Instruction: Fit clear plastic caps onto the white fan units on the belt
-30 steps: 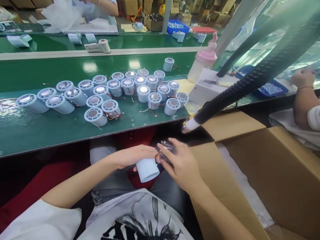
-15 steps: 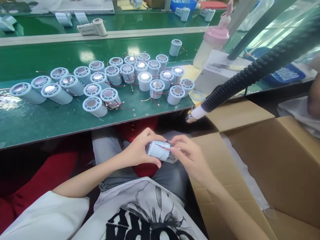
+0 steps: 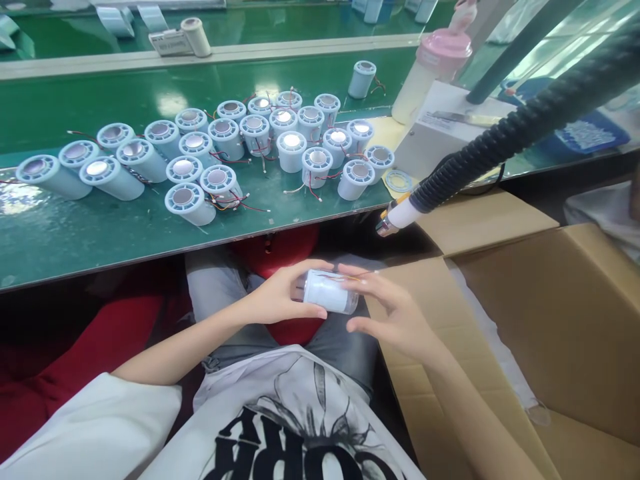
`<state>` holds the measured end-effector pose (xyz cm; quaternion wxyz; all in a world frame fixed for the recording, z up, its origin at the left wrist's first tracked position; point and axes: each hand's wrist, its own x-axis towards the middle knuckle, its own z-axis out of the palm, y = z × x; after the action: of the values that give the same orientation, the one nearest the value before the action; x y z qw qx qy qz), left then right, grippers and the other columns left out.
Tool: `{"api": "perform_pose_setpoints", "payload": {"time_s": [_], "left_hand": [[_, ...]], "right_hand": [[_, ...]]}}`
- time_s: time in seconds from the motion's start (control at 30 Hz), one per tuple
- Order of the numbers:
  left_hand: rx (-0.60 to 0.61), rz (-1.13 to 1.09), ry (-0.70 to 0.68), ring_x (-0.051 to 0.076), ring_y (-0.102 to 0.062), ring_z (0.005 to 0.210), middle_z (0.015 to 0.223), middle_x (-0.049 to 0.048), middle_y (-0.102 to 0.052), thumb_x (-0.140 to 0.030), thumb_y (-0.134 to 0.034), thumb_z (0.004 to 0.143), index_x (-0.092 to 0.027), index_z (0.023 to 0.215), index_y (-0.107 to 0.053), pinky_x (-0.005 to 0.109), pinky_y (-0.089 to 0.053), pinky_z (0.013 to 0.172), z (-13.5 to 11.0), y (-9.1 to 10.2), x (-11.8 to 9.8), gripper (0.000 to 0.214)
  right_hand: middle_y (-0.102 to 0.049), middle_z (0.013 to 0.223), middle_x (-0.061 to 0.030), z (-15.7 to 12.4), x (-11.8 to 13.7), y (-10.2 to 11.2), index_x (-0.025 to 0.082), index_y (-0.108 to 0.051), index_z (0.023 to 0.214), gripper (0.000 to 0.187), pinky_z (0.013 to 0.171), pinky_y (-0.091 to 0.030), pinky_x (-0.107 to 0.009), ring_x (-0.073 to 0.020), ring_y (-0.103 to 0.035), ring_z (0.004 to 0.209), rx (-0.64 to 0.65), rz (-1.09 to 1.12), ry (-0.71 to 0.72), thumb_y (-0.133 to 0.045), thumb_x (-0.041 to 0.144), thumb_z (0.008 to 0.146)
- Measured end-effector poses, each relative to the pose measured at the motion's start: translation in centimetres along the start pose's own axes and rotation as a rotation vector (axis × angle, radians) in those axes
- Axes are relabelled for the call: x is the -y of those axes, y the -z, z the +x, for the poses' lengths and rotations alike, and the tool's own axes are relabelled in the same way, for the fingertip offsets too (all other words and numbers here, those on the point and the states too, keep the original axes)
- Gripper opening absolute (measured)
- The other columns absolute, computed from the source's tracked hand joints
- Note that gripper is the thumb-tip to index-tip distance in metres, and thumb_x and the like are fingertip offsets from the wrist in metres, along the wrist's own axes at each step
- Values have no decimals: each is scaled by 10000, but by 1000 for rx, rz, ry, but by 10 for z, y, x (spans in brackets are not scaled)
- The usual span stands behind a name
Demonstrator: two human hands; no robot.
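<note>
My left hand [image 3: 277, 300] pinches the seemingly light, rigid pale-blue plastic cylinder [image 3: 327, 291] round its body; my right hand [image 3: 395, 317], fingers spread, brushes its probably fragile thin wires [image 3: 361, 273].

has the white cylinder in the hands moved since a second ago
Yes: the white cylinder has turned onto its side and risen nearer the green table edge.

left hand [image 3: 277, 301] gripping cylinder [image 3: 327, 292], green bench [image 3: 100, 233]
</note>
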<state>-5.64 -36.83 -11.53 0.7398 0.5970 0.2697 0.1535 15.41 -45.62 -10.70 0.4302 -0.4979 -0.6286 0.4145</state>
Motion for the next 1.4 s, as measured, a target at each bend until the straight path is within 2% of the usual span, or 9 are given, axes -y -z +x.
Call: {"api": "perform_pose_setpoints", "payload": {"time_s": [0.1, 0.33, 0.53, 0.8, 0.93, 1.03, 1.2, 1.3, 1.4], "left_hand": [[-7, 17, 13, 229, -603, 1082, 1295, 127, -545, -268, -801, 632, -196, 1263, -488, 359, -523, 894, 10, 1, 3, 708], [30, 164, -78, 221, -631, 1001, 1180, 144, -623, -282, -833, 575, -140, 1232, -533, 375, -500, 898, 84, 9, -1, 735], [63, 202, -77, 203, -641, 918, 1090, 128, -654, -306, -828, 580, -94, 1218, -539, 366, -520, 852, 121, 8, -17, 732], [78, 181, -26, 207, -644, 941, 1144, 123, -643, -279, -830, 580, -145, 1244, -528, 354, -546, 826, 83, 4, -27, 741], [86, 186, -14, 229, -645, 985, 1167, 125, -643, -263, -820, 596, -165, 1235, -541, 356, -551, 837, 57, -2, -44, 705], [87, 195, 0, 237, -648, 990, 1169, 122, -641, -256, -824, 590, -164, 1235, -540, 349, -559, 836, 42, -8, -54, 711], [77, 174, 11, 229, -653, 988, 1164, 96, -638, -245, -829, 584, -176, 1227, -542, 327, -568, 831, 24, -16, -58, 708], [80, 168, -6, 229, -646, 1011, 1178, 81, -629, -236, -824, 594, -201, 1223, -550, 331, -559, 860, 14, -19, -58, 687], [78, 157, -20, 232, -644, 1016, 1191, 79, -623, -226, -824, 593, -210, 1223, -557, 332, -559, 861, 7, -21, -60, 683]], "right_hand": [[-542, 1335, -122, -3, -14, 0, 230, -597, 1182, 420, 1035, -441, -463, -255, -514, 1239, -16, -212, 110, -706, 187, 779], [-496, 1340, -162, 12, -66, 20, 208, -556, 1180, 383, 925, -529, -415, -263, -505, 1243, -210, -39, 168, -669, 230, 814], [-466, 1307, -140, 28, -68, 46, 233, -549, 1242, 385, 996, -469, -445, -241, -492, 1239, -186, -570, 282, -570, 154, 866], [-582, 1202, -183, 19, -45, 38, 182, -540, 1191, 372, 841, -579, -340, -243, -606, 1113, -187, -796, 524, -592, 146, 824], [-615, 1216, -155, 8, -29, 28, 235, -561, 1132, 339, 783, -599, -317, -231, -647, 1045, -260, -900, 589, -634, 203, 802], [-588, 1275, -114, -1, -15, 24, 278, -590, 1129, 351, 819, -592, -312, -230, -615, 1105, -217, -902, 532, -631, 157, 802], [-579, 1290, -49, -14, 6, 18, 335, -553, 1250, 436, 935, -559, -343, -220, -597, 1138, -90, -683, 348, -558, 143, 859], [-610, 1251, -50, -20, 17, 15, 307, -463, 1347, 510, 875, -594, -309, -213, -650, 1052, -126, -602, 228, -572, 192, 862], [-636, 1217, -62, -22, 24, 12, 244, -407, 1394, 571, 872, -594, -279, -215, -661, 1033, -207, -590, 227, -567, 156, 853]]}}
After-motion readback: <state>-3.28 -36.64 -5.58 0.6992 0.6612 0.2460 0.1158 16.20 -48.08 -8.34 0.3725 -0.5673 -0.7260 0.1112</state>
